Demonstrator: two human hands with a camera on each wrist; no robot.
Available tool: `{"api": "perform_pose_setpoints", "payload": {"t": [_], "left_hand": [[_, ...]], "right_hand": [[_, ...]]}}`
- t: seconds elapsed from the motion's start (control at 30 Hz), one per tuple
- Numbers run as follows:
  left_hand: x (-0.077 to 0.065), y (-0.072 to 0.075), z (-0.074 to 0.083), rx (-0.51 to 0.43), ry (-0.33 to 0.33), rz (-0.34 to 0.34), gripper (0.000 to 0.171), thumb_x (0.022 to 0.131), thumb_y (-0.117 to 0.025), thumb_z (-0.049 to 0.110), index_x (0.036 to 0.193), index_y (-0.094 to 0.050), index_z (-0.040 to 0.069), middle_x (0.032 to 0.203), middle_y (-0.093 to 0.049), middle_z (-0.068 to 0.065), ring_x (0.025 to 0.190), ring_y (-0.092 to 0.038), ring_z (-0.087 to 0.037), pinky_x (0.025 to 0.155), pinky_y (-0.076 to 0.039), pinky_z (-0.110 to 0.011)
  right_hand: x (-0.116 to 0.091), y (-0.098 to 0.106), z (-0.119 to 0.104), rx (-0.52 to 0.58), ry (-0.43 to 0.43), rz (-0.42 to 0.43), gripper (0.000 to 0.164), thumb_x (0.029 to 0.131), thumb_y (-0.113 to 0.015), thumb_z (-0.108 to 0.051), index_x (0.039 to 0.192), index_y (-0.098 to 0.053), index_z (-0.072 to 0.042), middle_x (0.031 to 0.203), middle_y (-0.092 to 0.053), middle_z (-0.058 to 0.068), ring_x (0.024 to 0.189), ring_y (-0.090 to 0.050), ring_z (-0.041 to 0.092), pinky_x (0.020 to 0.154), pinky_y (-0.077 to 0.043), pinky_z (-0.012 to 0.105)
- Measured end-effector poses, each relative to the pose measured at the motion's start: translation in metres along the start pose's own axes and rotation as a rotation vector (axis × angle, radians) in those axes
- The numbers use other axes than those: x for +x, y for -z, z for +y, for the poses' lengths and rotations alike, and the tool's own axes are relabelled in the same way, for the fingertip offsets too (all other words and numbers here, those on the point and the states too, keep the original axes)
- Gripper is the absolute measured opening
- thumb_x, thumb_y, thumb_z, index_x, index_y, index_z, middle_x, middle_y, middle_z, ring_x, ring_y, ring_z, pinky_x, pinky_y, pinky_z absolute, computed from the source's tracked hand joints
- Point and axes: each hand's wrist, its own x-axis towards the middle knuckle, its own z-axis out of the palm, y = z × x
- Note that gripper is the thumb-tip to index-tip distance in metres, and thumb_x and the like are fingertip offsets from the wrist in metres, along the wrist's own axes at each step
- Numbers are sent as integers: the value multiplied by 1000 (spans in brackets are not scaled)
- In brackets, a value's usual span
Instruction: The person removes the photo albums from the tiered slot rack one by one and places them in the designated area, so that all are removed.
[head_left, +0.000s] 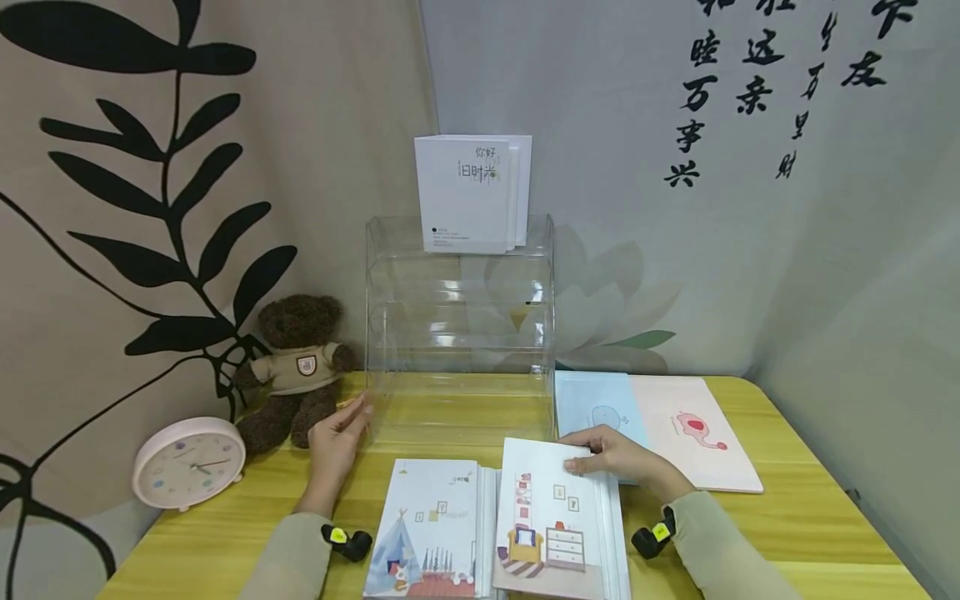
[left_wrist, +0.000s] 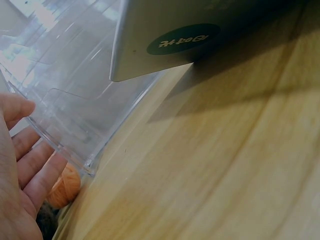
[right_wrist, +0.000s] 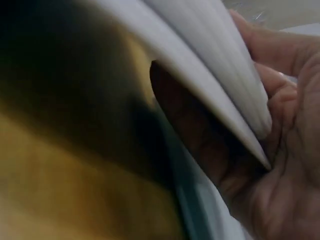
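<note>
My right hand (head_left: 618,457) grips a few white notebooks (head_left: 543,508) at their upper right corner, thumb on the illustrated cover and fingers behind. In the right wrist view, the page edges (right_wrist: 215,55) sit between thumb and fingers. My left hand (head_left: 337,446) is at the lower left side of a clear tiered rack (head_left: 461,408), its fingers loosely extended along the rack's edge in the left wrist view. A second set of white notebooks (head_left: 427,517) with a tent drawing is left of the held ones. White booklets (head_left: 465,200) stand in the rack's top tier.
A pink clock (head_left: 187,462) and a brown teddy bear (head_left: 296,367) are on the left. A blue notebook (head_left: 600,400) and a pink notebook (head_left: 697,433) lie at the right, by the right hand. An orange ball (left_wrist: 65,187) shows behind the rack's corner.
</note>
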Motion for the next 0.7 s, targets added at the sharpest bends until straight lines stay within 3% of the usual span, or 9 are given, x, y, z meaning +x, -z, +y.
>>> {"api": "perform_pose_setpoints", "payload": {"t": [0.33,0.7], "left_hand": [[0,0,0,-2,-19,14,32,92,-77,33,122,-75,23,116,-74,-2,83,-69,3,69,-54,-14],[0,0,-1,2,4,1,35,92,-75,38,124,-74,25,119,-72,-2,85,-68,2,71,-53,-14]], "right_hand": [[5,-6,10,-119,44,68,21,97,-68,-12,114,-73,-3,95,-75,13,74,-71,18,62,-56,26],[7,-11,13,-108,53,96,18,96,-69,-11,110,-73,-1,92,-74,12,73,-69,15,62,-55,24]]}}
